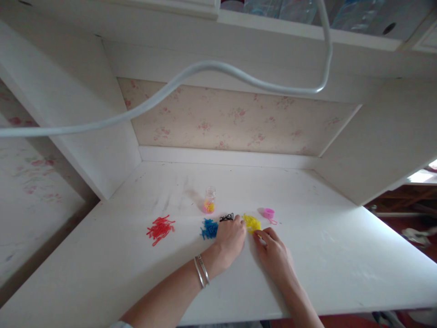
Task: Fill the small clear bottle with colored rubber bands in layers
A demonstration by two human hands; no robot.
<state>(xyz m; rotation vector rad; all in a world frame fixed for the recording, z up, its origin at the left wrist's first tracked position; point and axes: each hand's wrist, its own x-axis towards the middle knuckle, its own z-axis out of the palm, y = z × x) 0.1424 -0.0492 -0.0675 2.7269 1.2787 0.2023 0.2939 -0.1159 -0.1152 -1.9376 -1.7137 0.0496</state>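
My left hand [231, 238], with two silver bangles on its wrist, is closed between the black rubber bands [226, 217] and the yellow rubber bands [251, 223]. Its fingertips point down at the left side of the yellow pile, and whatever they hold is hidden. At the pile's lower edge, my right hand [276, 255] pinches a yellow band between thumb and finger. Blue rubber bands [208, 229] lie left of my left hand, which partly covers them. Farther left is a loose heap of red rubber bands [160, 229].
Behind the piles stands a small clear bottle [210, 200] with yellow and pink bits inside. A pink cap [269, 213] with a loop lies right of the yellow pile. White side panels enclose the white desk [324, 264]. A white cable [211, 66] crosses above.
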